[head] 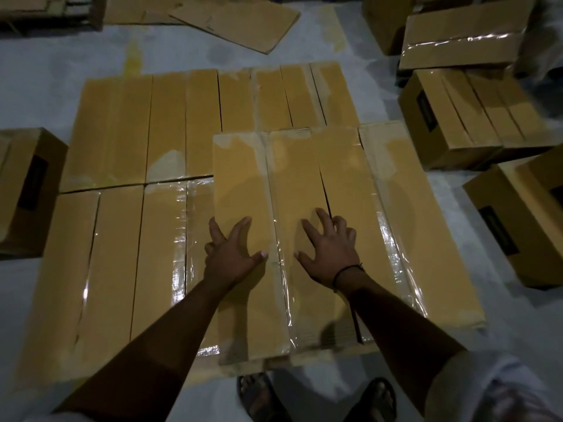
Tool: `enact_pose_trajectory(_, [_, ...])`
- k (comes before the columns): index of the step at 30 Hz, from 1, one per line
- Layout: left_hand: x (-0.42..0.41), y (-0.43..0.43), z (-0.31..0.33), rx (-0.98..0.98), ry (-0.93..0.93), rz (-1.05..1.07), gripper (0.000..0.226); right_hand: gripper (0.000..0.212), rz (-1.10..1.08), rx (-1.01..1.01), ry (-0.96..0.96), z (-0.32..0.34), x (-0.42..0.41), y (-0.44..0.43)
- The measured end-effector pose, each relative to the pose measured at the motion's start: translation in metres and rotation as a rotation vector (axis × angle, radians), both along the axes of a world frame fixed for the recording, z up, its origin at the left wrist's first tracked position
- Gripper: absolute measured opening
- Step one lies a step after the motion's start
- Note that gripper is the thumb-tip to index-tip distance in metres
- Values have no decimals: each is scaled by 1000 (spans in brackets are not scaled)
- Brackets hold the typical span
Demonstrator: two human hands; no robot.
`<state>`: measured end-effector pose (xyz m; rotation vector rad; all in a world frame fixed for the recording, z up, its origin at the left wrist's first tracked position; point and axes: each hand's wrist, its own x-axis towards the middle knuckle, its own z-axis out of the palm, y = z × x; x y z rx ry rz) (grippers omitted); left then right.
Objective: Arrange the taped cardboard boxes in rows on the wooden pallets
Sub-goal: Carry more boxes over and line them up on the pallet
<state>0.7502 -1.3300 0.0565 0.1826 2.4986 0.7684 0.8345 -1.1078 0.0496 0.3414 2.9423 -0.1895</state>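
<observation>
Sandalled feet (pixel 262 397) stand at the near edge of the lower row of boxes (pixel 115 254). Just beyond, the top box (pixel 292 178) lies on that row's near right corner, its long axis running straight away from the person. Both arms reach forward. The left hand (pixel 234 254) and right hand (pixel 329 251) are side by side over its near half, equally close. The fingers (pixel 240 229) are splayed wide and grip nothing; I cannot tell if they touch it. A forward push looks likely.

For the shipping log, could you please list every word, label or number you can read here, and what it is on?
Nothing is legible.
Left box label: dark patch, too blurred to read.
Upper right box label: too blurred to read.
Lower right box label: too blurred to read.
Taped box tops: no print visible.
</observation>
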Motion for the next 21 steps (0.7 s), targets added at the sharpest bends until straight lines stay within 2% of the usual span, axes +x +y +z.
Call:
enact_pose_trajectory(6, [44, -13, 3, -137, -82, -31, 110, 80, -43, -96, -39, -4, 68, -6])
enact_pose_trajectory(13, [120, -33, 16, -181, -141, 33, 107, 97, 46, -178, -125, 8, 146, -3])
enact_pose_trajectory(17, [161, -35, 27, -209, -97, 80, 92, 93, 146, -135, -234, 15, 176, 0])
enact_pose_trajectory(21, [175, -36, 28, -160, -77, 126, 88, 78, 210, -105, -237, 21, 188, 4])
